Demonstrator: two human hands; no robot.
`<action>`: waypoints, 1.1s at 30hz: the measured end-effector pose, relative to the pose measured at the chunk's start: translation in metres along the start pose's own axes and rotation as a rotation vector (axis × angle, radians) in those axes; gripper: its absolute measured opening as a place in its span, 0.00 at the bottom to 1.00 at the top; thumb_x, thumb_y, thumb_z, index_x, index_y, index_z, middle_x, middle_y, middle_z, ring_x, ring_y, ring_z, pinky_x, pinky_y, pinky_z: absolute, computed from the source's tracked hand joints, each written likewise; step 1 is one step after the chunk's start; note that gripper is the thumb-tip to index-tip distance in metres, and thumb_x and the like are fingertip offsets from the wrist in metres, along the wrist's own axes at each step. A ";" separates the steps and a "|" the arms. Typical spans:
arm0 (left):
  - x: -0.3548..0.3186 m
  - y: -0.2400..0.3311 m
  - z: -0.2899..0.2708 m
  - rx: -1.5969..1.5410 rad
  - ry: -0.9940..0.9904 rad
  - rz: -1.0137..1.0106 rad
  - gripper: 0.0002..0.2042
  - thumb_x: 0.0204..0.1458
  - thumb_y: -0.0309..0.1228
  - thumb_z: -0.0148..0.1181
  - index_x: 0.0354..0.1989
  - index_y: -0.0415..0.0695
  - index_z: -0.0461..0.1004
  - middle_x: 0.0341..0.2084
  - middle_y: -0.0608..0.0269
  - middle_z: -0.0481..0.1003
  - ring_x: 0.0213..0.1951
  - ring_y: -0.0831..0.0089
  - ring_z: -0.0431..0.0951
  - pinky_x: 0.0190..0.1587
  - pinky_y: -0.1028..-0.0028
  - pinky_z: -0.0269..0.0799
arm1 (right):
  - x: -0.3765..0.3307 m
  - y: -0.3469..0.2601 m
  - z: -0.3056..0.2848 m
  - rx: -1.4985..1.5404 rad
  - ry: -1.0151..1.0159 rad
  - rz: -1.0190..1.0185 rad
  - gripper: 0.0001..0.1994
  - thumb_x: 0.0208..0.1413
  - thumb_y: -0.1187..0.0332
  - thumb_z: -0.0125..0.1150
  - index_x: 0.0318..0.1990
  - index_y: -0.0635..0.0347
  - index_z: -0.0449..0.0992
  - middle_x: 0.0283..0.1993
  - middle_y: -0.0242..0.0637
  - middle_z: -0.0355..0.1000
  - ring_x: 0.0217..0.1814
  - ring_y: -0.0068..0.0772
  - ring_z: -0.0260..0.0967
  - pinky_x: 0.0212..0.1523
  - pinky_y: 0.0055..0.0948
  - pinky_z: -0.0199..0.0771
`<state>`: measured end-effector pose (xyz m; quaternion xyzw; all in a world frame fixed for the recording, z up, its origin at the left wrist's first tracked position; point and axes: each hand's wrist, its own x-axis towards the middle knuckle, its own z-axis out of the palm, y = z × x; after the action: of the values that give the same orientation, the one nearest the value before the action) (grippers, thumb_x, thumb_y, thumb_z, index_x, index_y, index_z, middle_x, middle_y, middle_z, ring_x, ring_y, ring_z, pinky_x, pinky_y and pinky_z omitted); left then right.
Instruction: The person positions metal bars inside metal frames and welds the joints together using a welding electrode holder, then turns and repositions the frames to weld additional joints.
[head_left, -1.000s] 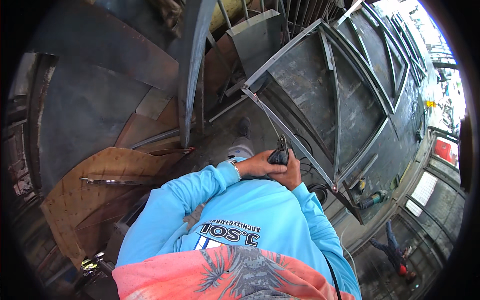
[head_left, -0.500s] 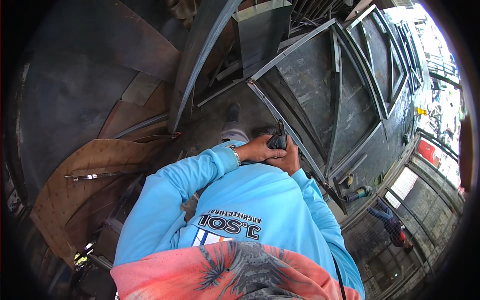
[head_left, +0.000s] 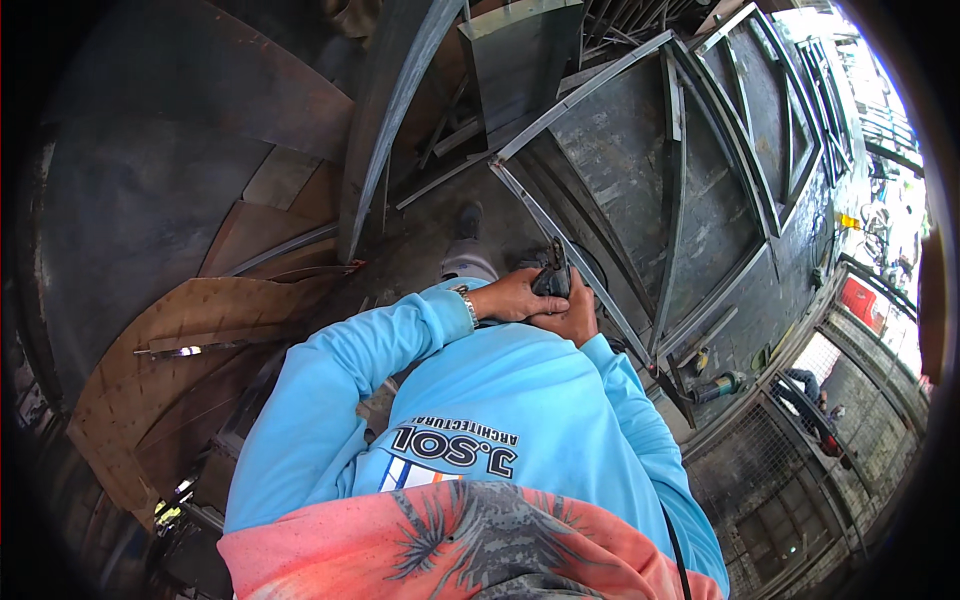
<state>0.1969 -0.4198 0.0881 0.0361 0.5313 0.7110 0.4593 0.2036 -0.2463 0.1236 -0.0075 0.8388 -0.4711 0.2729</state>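
Note:
In front of my waist, both hands are closed around a small dark hand tool (head_left: 552, 280) with a narrow jaw-like tip pointing away from me. My left hand (head_left: 508, 296), with a metal watch at its wrist, grips it from the left. On its other side my right hand (head_left: 578, 314) is wrapped round it, its fingers partly hidden. The tool's exact kind cannot be made out. Just beyond my right hand runs the near bar of a welded metal frame (head_left: 590, 94), which lies on a dark worktable (head_left: 615, 135).
A grinder-like power tool (head_left: 716, 388) rests beyond the frame's right corner. Left of me lean a curved wooden board (head_left: 130, 375) and dark metal sheets (head_left: 130, 200). A long metal beam (head_left: 395, 110) rises ahead. Another person (head_left: 828, 425) is by the mesh fence (head_left: 745, 470).
My hands keep their hold on the tool with barely any shift. The other person at the right has moved a little and changed posture.

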 end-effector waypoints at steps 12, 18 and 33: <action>-0.001 0.001 0.000 -0.045 0.024 -0.002 0.20 0.57 0.43 0.66 0.48 0.40 0.76 0.41 0.62 0.80 0.45 0.73 0.76 0.51 0.70 0.71 | 0.004 0.002 0.001 0.007 -0.024 -0.001 0.28 0.31 0.65 0.77 0.40 0.66 0.68 0.31 0.53 0.77 0.39 0.56 0.80 0.37 0.43 0.78; -0.001 0.001 0.001 -0.093 0.031 -0.060 0.22 0.55 0.44 0.67 0.51 0.41 0.75 0.44 0.63 0.78 0.48 0.73 0.75 0.54 0.70 0.70 | 0.005 0.002 0.001 0.019 -0.036 0.023 0.29 0.31 0.64 0.78 0.42 0.65 0.68 0.33 0.52 0.78 0.39 0.56 0.80 0.37 0.43 0.79; 0.001 -0.002 0.004 0.033 0.037 -0.034 0.22 0.56 0.45 0.67 0.50 0.41 0.75 0.43 0.62 0.79 0.47 0.73 0.76 0.53 0.69 0.71 | -0.003 0.010 0.003 0.042 0.047 -0.078 0.31 0.30 0.64 0.79 0.44 0.62 0.69 0.33 0.50 0.78 0.39 0.56 0.79 0.38 0.43 0.79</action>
<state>0.1998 -0.4156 0.0877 0.0217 0.5517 0.6948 0.4608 0.2098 -0.2422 0.1154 -0.0232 0.8339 -0.4991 0.2345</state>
